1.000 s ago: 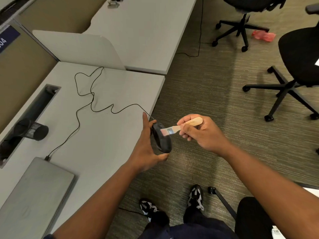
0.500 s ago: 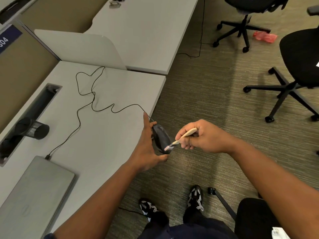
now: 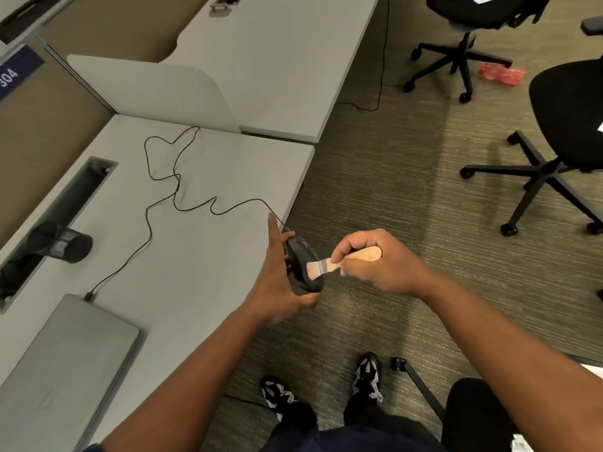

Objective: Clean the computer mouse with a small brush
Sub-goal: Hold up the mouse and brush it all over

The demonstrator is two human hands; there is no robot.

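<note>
Mouse: the dark computer mouse (image 3: pixel 305 267) is held off the desk edge, over the carpet, tipped on its side so its top faces the brush; its far side and underside are hidden behind the left hand.
Left hand: the left hand (image 3: pixel 277 282) cradles the mouse from the desk side; the forefinger sticks straight up, the thumb curls under the lower end, and the other fingers are mostly hidden behind the mouse.
Brush: the small brush (image 3: pixel 339 261) has a pale wooden handle, a metal band and light bristles; the bristles touch the mouse's top, and their tips are blurred.
Right hand: the right hand (image 3: pixel 375 261) has its fingers curled round the handle, thumb on top, so the middle of the handle is covered.
Cable: a thin black cable (image 3: pixel 177 197) runs from the mouse in loops across the desk (image 3: pixel 202 256) to a plug at the edge of the closed laptop (image 3: pixel 65 363); where it joins the mouse is hidden by the left hand.
Laptop: cut off by the left edge of the view.
Mesh cup: a dark mesh cup (image 3: pixel 62 244) lies on its side by the desk's cable slot; its contents cannot be made out.
Chairs: two black office chairs (image 3: pixel 554 125) stand on the carpet, both cut off by the frame.
Floor item: a red object (image 3: pixel 501 74) lies near the chair bases, too small to identify.
</note>
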